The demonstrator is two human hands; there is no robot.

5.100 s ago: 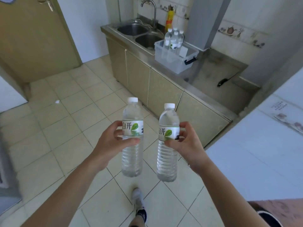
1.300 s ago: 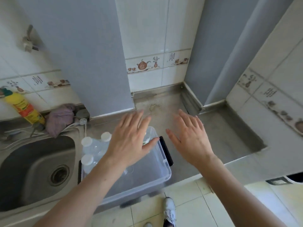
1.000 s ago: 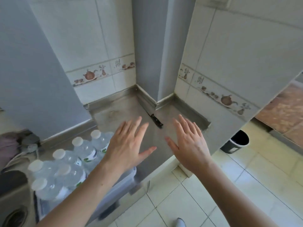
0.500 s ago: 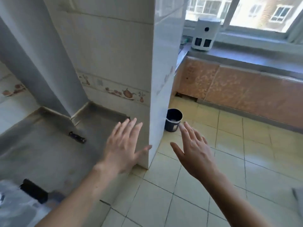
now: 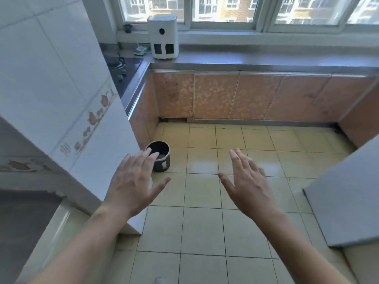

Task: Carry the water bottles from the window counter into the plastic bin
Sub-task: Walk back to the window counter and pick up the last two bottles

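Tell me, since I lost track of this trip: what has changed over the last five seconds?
Both bottles were let go, and the view turned right from the bin to the window counter. Left hand and right hand are open, empty, as a second ago.

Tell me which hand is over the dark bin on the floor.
The left hand: its fingertips overlap the dark bin in view. The right hand is over bare tile. Both are open and empty.

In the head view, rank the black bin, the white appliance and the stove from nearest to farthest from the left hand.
From the left hand:
1. Black bin, on the floor just beyond the fingertips, which overlap its rim in the picture.
2. Stove, on the side counter, behind the tiled wall corner.
3. White appliance, on the window counter in the corner, slightly beyond the stove.
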